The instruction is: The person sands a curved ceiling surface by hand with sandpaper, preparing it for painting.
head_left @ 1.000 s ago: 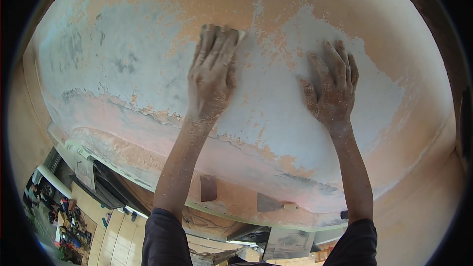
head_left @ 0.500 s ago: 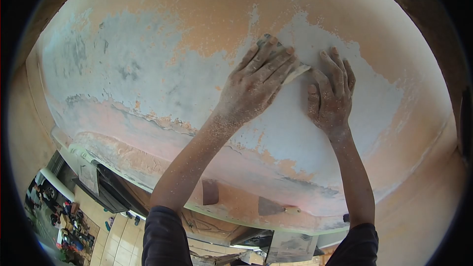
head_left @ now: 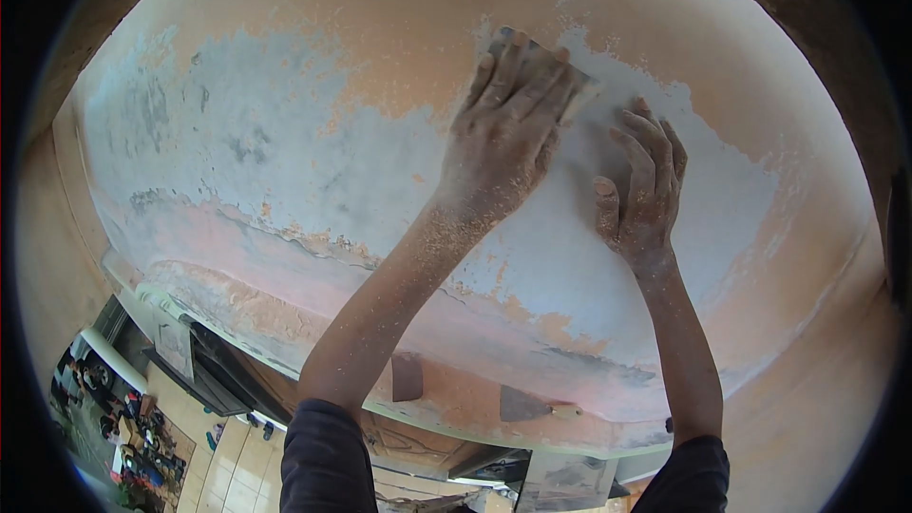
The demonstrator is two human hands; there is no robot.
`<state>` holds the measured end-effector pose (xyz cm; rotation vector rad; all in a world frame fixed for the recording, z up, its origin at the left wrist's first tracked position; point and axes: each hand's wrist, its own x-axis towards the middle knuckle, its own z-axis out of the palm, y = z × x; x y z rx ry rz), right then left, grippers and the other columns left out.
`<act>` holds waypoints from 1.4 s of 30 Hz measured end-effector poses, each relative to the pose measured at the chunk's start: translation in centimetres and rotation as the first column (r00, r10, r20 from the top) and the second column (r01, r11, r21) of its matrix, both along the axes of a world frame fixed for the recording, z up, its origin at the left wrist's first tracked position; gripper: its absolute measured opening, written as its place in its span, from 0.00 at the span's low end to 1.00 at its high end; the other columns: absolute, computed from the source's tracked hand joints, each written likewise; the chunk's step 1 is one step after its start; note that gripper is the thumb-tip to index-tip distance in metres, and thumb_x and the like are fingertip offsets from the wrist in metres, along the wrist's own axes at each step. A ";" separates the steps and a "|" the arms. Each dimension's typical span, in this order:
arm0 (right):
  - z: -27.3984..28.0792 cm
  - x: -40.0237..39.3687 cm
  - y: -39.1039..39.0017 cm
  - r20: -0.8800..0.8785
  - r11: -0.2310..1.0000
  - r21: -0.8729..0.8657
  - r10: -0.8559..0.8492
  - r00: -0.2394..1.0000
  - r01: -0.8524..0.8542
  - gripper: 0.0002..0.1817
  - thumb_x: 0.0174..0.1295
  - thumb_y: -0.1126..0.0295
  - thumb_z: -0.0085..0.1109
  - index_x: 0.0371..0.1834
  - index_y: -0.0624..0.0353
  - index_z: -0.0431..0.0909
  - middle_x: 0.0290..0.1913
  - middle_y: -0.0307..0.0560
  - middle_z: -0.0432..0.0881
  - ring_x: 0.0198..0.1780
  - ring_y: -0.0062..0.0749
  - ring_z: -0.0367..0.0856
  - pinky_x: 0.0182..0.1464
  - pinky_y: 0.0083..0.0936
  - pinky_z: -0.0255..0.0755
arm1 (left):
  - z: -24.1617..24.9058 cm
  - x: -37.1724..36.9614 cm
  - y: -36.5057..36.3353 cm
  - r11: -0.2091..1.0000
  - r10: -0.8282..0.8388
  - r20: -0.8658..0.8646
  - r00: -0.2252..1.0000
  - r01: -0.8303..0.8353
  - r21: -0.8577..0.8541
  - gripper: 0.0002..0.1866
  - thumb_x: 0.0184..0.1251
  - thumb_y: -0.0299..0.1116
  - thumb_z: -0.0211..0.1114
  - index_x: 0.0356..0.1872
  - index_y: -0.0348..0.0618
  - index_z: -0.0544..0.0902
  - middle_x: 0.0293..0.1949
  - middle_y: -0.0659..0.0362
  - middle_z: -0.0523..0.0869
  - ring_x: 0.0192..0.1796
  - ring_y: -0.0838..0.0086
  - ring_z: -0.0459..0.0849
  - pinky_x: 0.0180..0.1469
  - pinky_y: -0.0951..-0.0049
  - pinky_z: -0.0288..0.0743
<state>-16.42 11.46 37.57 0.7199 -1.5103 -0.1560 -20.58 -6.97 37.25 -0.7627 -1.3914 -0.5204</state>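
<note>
My left hand (head_left: 502, 138) lies with fingers stretched over a dark, dusty piece of sandpaper (head_left: 584, 90), pressing it against the curved plaster surface (head_left: 332, 166). A pale edge of the sheet sticks out past the fingers on the right. To the right, my right hand (head_left: 646, 180) is open, its fingers apart and slightly bent, holding nothing. Its fingertips are at or very near the surface; contact is hard to tell. Pale dust covers both hands and forearms. The surface shows grey-white patches with ragged orange-tan edges.
On the ledge below lie a brown rectangular piece (head_left: 408, 376) and a scraper-like flat blade (head_left: 525, 405). Dark wooden furniture (head_left: 408, 437) stands beneath. At lower left are a tiled floor (head_left: 233, 461), a pale pipe (head_left: 114, 361) and a cluster of mixed items (head_left: 142, 446).
My left hand has slid upward along the surface with the sandpaper. My right hand stays in nearly the same place, its fingers bent a little differently.
</note>
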 end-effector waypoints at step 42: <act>-0.4 0.7 -0.8 0.003 0.993 0.036 -0.114 0.993 0.114 0.20 0.55 0.49 0.63 0.45 0.48 0.78 0.45 0.44 0.73 0.60 0.43 0.70 0.64 0.54 0.58 | 10.5 -1.2 -3.6 0.923 0.114 -0.002 0.993 -0.105 0.370 0.13 0.67 0.29 0.51 0.45 0.35 0.80 0.47 0.46 0.81 0.54 0.56 0.77 0.62 0.58 0.65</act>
